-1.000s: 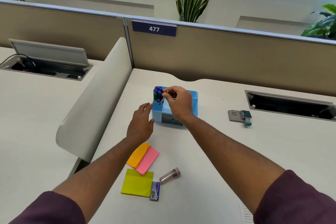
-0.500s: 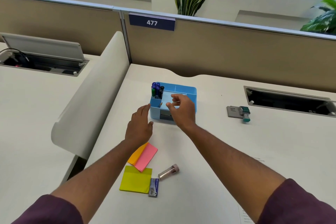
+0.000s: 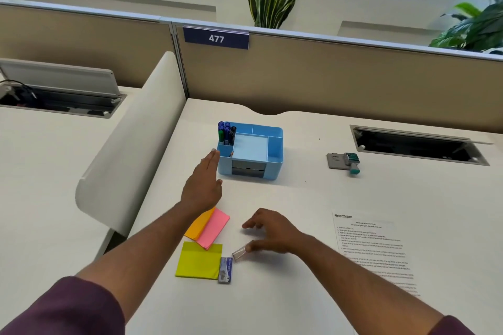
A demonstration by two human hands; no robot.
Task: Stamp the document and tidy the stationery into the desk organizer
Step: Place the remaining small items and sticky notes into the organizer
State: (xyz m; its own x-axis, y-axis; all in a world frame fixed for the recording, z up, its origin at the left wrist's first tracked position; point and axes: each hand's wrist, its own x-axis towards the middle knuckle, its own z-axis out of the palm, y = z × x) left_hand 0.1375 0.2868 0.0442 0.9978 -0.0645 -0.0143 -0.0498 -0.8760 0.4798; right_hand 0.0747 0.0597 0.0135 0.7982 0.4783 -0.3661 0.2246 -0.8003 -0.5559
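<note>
Hands have shifted: my right hand (image 3: pixel 272 234) has left the blue organizer (image 3: pixel 251 153) and hovers with relaxed fingers over the clear tube (image 3: pixel 239 254) on the worktop (image 3: pixel 299 193), while my left hand (image 3: pixel 202 185) stays flat beside the organizer.

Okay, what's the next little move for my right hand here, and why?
Probably close the right hand on the small clear tube. The fingers are spread just above it, not yet gripping, and it lies loose on the desk beside the staples box, outside the blue organizer.

White desks (image 3: pixel 381 193), tan partitions (image 3: pixel 340 76) — leafy plants (image 3: pixel 269 0) behind
</note>
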